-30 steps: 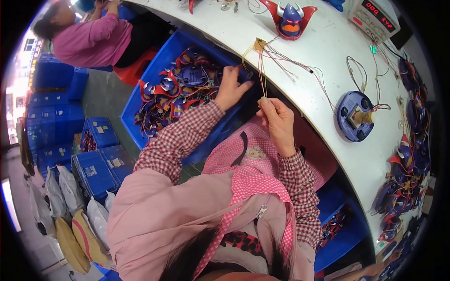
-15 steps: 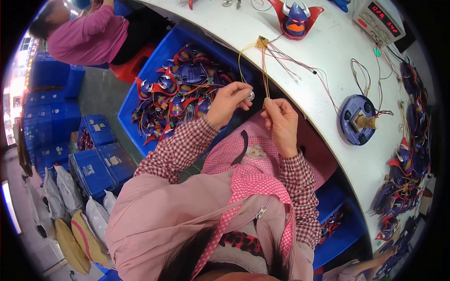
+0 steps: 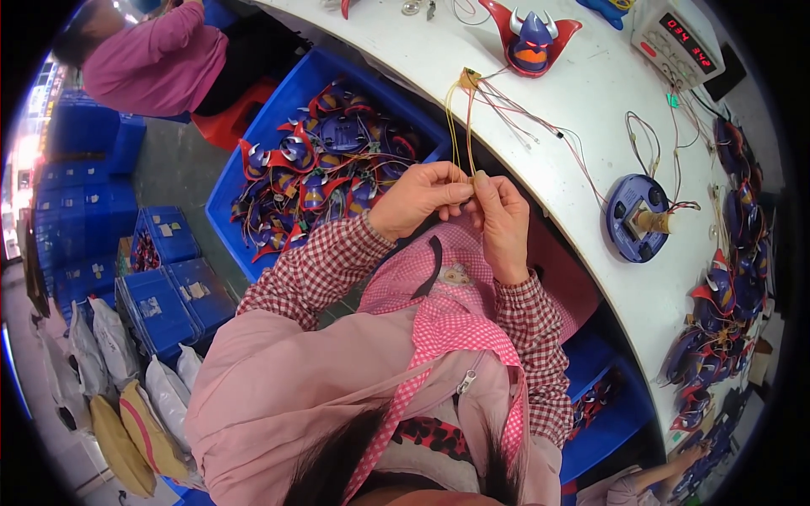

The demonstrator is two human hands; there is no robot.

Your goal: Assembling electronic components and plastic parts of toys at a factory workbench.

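Just off the table's edge, my left hand (image 3: 428, 201) and my right hand (image 3: 504, 221) meet fingertip to fingertip, both closed in a pinch. Thin yellow wires (image 3: 452, 126) run down to my left fingertips. An orange-red pair of wires (image 3: 470, 135) reaches the thumb and finger of my right hand. Both sets come from a small tan circuit board (image 3: 469, 79) on the table, where more loose wires (image 3: 515, 118) spread out. What sits at the wire ends is hidden by my fingers. Behind the board stands a purple horned toy figure (image 3: 533, 42) with a red collar.
A blue bin (image 3: 226, 198) full of similar toy parts is at my left. On the white table (image 3: 574, 177) are a round purple base (image 3: 639, 218), a power supply (image 3: 677, 42) and heaped figures (image 3: 726, 295). Another person (image 3: 156, 63) sits at the far left.
My left hand has moved right until its fingertips touch my right hand's. The small round silver piece seen at my left fingers is now hidden. The power supply's display reading has changed.
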